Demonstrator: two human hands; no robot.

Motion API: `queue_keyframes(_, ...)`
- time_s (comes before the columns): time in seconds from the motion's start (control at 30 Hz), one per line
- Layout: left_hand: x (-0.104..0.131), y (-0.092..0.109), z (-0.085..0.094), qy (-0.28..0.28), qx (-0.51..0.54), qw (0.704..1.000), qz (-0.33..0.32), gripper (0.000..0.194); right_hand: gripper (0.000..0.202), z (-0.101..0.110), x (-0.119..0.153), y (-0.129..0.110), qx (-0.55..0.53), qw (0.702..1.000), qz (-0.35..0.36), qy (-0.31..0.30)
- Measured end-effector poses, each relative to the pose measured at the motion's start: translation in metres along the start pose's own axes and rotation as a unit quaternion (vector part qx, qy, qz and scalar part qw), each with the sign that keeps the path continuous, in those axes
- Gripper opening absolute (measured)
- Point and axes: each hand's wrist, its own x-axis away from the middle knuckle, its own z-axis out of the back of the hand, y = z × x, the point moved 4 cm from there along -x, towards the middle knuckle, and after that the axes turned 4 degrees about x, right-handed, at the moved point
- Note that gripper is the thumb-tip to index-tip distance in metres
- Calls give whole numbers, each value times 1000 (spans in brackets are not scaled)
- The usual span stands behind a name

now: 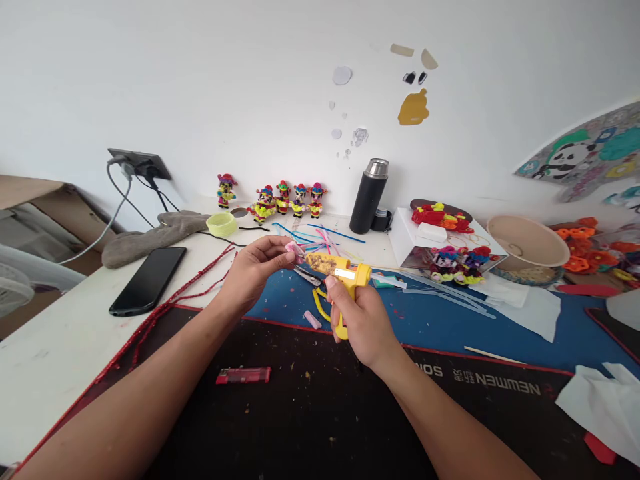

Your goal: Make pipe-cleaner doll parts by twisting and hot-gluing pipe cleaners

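My right hand is wrapped round the handle of a yellow glue gun, whose nozzle points left. Between the fingertips of my left hand is a small pink piece, right at the nozzle's tip. Its far side is hidden by the fingers. Below the glue gun, a pair of scissors with yellow handles lies on the blue mat, partly covered by my right hand. A second small pink piece lies beside the scissors.
A black phone and red fuzzy stems lie at the left. Several small figures stand by the wall, near a black thermos. A red lighter rests on the dark mat. A beige bowl stands at the right.
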Motion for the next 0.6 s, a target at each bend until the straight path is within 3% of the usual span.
queue_keyframes(0.6,-1,3,1,6,3,1000,-20,29,54,1,0,-1,7,1000,5,-1)
